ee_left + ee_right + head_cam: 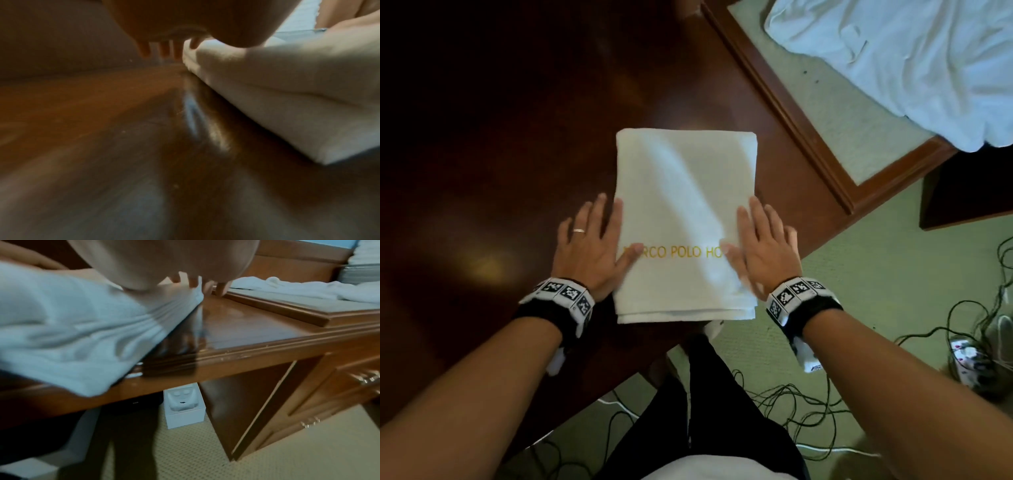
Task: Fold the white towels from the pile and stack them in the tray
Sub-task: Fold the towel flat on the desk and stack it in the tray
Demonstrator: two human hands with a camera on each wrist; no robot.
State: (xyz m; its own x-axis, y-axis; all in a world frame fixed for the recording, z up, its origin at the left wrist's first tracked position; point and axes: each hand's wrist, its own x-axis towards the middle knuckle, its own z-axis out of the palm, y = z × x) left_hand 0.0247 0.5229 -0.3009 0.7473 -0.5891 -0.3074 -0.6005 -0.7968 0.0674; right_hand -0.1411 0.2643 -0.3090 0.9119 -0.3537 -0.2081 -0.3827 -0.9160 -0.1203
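Now I am looking down on the dark, glossy reddish-brown wooden surface (500, 154), which fills most of the head view. On its far right side sits a shallow wooden-framed tray with a pale green lining (822, 113), and a crumpled pile of white towels (914, 65) lies in the tray's far end, spilling over its rim. Beyond the surface's near edge I see pale green patterned carpet (866, 294) strewn with thin black cables (784, 401).

The folded white rectangular towel with gold embroidered lettering (685, 212) lies flat on the surface near its front edge, apart from the tray, its layered edges facing me. My left hand (590, 243) rests along the towel's left edge with fingers straight and spread: the thumb and index finger lie on the cloth, the other fingers on the wood beside it. It grips nothing. My right hand (762, 246) lies flat on the towel's right side, fingers extended, pressing down without grasping; it looks slightly blurred. Both wrists carry black bands with black-and-white square markers (563, 294).

Under the surface, the right wrist view shows a small white open box (184, 408) standing on the carpet. A thin silver ring (578, 230) sits on one left finger.
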